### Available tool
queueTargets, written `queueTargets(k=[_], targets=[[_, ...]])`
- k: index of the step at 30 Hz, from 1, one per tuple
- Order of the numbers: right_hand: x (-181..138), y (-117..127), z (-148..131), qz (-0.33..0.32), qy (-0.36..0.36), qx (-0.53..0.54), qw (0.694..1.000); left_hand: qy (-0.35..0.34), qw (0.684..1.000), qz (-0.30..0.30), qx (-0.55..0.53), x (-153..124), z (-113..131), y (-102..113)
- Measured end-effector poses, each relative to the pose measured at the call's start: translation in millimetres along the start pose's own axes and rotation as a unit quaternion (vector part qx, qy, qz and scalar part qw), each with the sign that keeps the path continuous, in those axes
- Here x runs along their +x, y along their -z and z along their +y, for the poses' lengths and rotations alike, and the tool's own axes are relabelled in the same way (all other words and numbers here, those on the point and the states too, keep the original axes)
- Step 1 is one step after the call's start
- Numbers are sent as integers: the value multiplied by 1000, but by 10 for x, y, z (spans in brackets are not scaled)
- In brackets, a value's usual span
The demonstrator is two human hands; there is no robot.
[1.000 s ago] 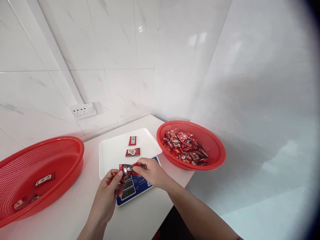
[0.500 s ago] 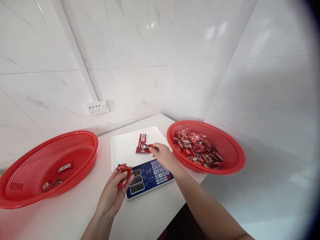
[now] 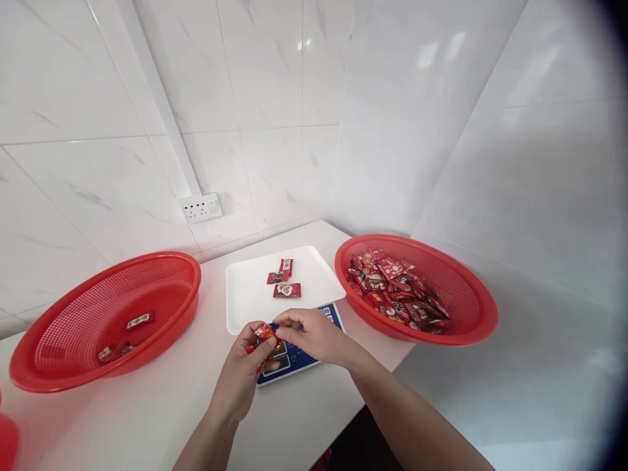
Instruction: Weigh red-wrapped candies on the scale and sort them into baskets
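My left hand is closed around a few red candy packets just in front of the blue scale. My right hand meets it from the right and pinches one of those packets with thumb and fingers. On the scale's white tray lie three red packets close together near the middle. The scale's display and keypad are mostly hidden behind my hands.
A red mesh basket holding several red candy packets stands to the right of the scale. Another red basket on the left holds a few packets. White tiled walls enclose the corner, with a wall socket behind.
My right hand left a third packet on the white tray and came back to my left hand, where it now pinches another packet. The view shifted slightly left.
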State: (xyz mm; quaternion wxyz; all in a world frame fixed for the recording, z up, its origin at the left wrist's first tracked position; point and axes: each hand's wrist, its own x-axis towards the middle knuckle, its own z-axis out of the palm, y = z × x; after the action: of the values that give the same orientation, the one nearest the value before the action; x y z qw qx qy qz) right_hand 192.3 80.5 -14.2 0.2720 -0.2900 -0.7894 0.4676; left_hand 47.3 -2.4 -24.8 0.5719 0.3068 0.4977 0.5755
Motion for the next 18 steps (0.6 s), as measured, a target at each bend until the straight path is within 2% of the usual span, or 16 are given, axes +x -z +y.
queueTargets(k=[3, 6, 9, 13, 18], targets=[[-47, -22, -19, -36, 12, 18, 999, -9, 1000, -2, 3, 5, 3, -33], [-44, -44, 6, -27, 7, 52, 998, 3, 1000, -1, 11, 8, 1, -33], [12, -45, 66, 15, -6, 51, 999, 4, 1000, 25, -5, 7, -6, -11], [133, -2, 196, 108, -35, -17, 993, -7, 995, 74, -67, 2, -6, 25], [191, -1, 284, 146, -25, -62, 987, -9, 993, 62, -98, -17, 5, 35]])
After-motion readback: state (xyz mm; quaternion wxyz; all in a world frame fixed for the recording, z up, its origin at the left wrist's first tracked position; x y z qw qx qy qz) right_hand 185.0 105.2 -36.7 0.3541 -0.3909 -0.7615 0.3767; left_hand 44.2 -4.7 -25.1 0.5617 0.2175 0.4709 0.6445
